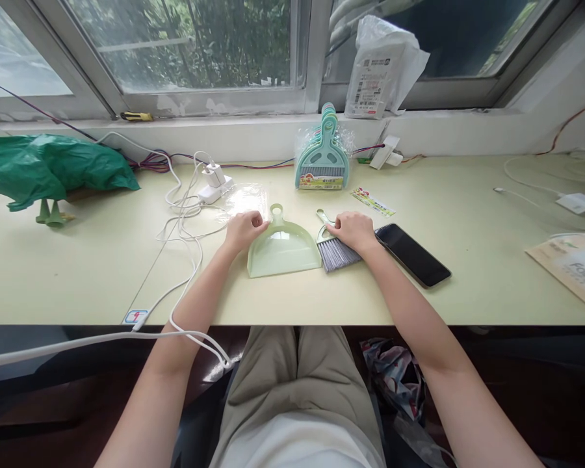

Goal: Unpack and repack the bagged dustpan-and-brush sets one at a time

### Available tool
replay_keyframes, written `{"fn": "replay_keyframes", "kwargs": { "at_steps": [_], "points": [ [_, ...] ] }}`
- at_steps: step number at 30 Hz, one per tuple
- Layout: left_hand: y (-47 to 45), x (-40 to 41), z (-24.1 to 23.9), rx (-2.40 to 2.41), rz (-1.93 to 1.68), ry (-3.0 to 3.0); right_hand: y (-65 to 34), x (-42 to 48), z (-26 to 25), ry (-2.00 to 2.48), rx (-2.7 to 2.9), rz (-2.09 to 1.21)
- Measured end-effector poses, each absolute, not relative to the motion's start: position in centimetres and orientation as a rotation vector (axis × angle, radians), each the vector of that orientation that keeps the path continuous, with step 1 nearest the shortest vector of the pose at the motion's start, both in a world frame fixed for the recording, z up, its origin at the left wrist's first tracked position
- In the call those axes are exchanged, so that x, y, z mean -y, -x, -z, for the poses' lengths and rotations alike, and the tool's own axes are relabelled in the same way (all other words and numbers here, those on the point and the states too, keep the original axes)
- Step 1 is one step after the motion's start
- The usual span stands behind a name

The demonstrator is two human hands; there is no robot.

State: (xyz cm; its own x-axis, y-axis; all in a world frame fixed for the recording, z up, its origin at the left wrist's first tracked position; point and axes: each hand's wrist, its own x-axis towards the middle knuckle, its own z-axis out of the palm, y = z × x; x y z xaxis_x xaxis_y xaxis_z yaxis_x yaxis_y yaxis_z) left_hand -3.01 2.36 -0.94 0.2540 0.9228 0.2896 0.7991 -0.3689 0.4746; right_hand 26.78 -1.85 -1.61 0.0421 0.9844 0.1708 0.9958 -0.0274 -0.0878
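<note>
1. Left hand sits at the top left corner of the pale green dustpan, fingers curled against its edge by the ring handle. Looks more like a touch than a real grab.
2. Right hand lies over the little brush, closed loosely on its handle, grey bristles poking out toward the person.
3. Both pieces lie flat on the desk, side by side, already out of their wrapper. Nothing lifted, nothing swept yet.
4. The packed sets stand by the window, a phone lies just right of the brush.
</note>
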Motion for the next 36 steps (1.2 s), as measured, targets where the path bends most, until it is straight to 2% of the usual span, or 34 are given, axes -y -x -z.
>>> {"fn": "replay_keyframes", "kwargs": {
  "at_steps": [12,19,26,30,36],
  "points": [
    [2.6,-2.4,1.8,-1.571,-0.626,-2.351,-26.5,2.2,0.9,2.188,2.142,0.002],
    [1.5,-1.4,1.4,-1.529,-0.589,-2.345,-28.3,1.6,0.0,2.070,1.721,0.005],
    [0.1,-0.4,1.8,-1.329,-0.508,-2.423,-25.3,2.4,1.1,1.746,2.031,0.094],
    [-0.5,0.4,1.5,-1.045,-0.500,-2.472,-23.2,3.0,2.1,1.648,2.164,0.167],
    [-0.6,1.0,1.3,-0.772,-0.537,-2.542,-22.5,3.1,2.6,1.495,2.283,0.075]
  ]
}}
